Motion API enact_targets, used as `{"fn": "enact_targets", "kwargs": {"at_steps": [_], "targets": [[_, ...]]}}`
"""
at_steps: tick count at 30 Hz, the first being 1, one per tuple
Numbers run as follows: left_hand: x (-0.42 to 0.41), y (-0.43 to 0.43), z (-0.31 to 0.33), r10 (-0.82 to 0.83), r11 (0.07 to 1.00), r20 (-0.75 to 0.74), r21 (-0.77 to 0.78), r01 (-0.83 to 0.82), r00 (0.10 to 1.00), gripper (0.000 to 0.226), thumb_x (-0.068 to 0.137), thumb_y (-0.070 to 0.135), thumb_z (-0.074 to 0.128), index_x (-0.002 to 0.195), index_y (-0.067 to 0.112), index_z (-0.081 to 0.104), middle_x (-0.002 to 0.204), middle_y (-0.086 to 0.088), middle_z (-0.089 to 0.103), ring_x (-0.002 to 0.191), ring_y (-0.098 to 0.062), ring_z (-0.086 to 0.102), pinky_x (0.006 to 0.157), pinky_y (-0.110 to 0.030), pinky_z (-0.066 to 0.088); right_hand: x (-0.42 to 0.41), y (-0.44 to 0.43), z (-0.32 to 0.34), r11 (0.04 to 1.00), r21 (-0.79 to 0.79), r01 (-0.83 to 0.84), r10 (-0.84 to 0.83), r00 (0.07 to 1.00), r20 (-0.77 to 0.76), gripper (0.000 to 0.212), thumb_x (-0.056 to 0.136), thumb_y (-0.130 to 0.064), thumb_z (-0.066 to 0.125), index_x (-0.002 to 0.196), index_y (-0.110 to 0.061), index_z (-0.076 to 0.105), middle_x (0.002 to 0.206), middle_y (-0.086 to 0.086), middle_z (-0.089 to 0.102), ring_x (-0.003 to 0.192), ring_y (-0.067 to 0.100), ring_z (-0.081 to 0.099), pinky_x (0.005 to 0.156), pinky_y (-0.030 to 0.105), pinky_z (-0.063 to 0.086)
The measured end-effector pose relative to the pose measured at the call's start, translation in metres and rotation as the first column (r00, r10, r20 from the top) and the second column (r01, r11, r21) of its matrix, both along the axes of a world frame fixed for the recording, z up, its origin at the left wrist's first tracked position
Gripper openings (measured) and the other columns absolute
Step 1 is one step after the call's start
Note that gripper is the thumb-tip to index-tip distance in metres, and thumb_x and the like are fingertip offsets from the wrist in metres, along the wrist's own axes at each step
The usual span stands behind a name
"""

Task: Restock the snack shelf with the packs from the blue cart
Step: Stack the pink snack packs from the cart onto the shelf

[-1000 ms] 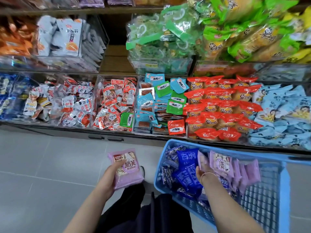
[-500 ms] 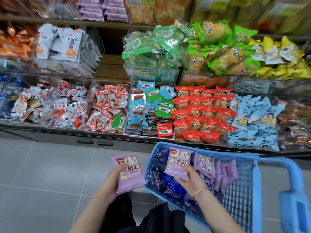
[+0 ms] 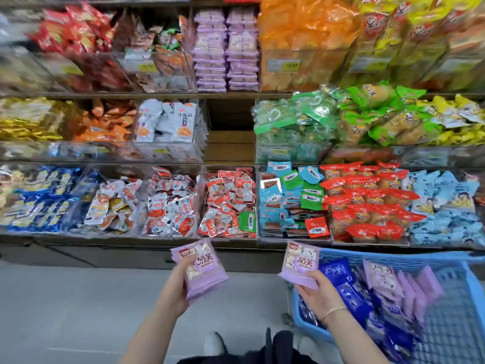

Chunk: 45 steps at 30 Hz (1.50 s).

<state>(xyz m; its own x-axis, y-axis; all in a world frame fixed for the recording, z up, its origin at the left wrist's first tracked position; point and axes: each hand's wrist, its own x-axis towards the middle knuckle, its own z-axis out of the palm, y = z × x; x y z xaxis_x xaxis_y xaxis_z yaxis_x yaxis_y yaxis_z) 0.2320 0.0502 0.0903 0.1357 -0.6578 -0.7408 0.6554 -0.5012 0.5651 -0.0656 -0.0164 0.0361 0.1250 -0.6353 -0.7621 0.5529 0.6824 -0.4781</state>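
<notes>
Purple packs (image 3: 203, 270) sit gripped in the left hand (image 3: 175, 291), thumb across the front, before the snack shelf (image 3: 231, 95). The right hand (image 3: 319, 295) clasps another purple pack (image 3: 301, 264) over the blue cart's (image 3: 393, 256) near corner. Dark blue packs (image 3: 338, 274) and more purple ones lie in the cart; matching stacks (image 3: 225, 51) occupy the top shelf.

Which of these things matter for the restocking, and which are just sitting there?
In the job: left hand holding a purple pack; right hand holding another purple pack; blue cart; purple stacks on the top shelf.
Just sitting there: red packs; green packs; pale blue packs.
</notes>
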Motion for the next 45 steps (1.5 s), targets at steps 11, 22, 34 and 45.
{"fn": "enact_targets", "kwargs": {"at_steps": [11,22,34,45], "targets": [[0.097,0.005,0.022,0.111,0.993,-0.044,0.029,-0.11,0.993,0.031,0.089,0.026,0.054,0.113,0.007,0.059,0.096,-0.02,0.07,0.084,-0.034,0.066,0.077,-0.042,0.052,0.131,-0.036,0.05,0.985,-0.088,-0.151,0.152,0.988,0.006,0.019,0.093,-0.005,0.04,0.102,-0.008,0.057,0.082,0.011,0.074,0.075,0.023,0.07,0.062,0.03,0.057],[0.142,-0.133,0.069,0.067,0.991,0.019,-0.117,-0.064,0.998,0.032,0.074,0.029,0.066,0.101,0.016,0.057,0.097,-0.025,0.071,0.075,-0.037,0.07,0.062,-0.044,0.06,0.17,-0.203,0.11,0.902,-0.269,-0.339,0.296,0.937,-0.188,0.015,0.096,-0.013,0.046,0.094,-0.009,0.061,0.092,0.009,0.07,0.085,0.02,0.063,0.067,0.028,0.055],[0.189,-0.287,0.178,0.064,0.893,0.198,-0.449,0.032,0.978,0.022,0.084,0.029,0.061,0.098,0.014,0.068,0.094,-0.014,0.074,0.072,-0.03,0.072,0.053,-0.034,0.057,0.242,-0.339,0.204,0.666,-0.613,-0.425,0.3,0.905,-0.302,0.026,0.09,-0.003,0.054,0.116,-0.003,0.057,0.106,0.011,0.069,0.093,0.019,0.066,0.068,0.024,0.053],[0.248,-0.422,0.246,0.169,0.796,0.506,-0.576,0.186,0.846,0.01,0.089,0.03,0.057,0.087,0.027,0.067,0.117,-0.003,0.062,0.097,-0.018,0.059,0.08,-0.032,0.043,0.276,-0.389,0.265,0.657,-0.684,-0.319,0.033,0.918,-0.396,0.031,0.09,-0.005,0.058,0.119,-0.011,0.048,0.111,0.007,0.061,0.086,0.014,0.064,0.057,0.018,0.051]]}}
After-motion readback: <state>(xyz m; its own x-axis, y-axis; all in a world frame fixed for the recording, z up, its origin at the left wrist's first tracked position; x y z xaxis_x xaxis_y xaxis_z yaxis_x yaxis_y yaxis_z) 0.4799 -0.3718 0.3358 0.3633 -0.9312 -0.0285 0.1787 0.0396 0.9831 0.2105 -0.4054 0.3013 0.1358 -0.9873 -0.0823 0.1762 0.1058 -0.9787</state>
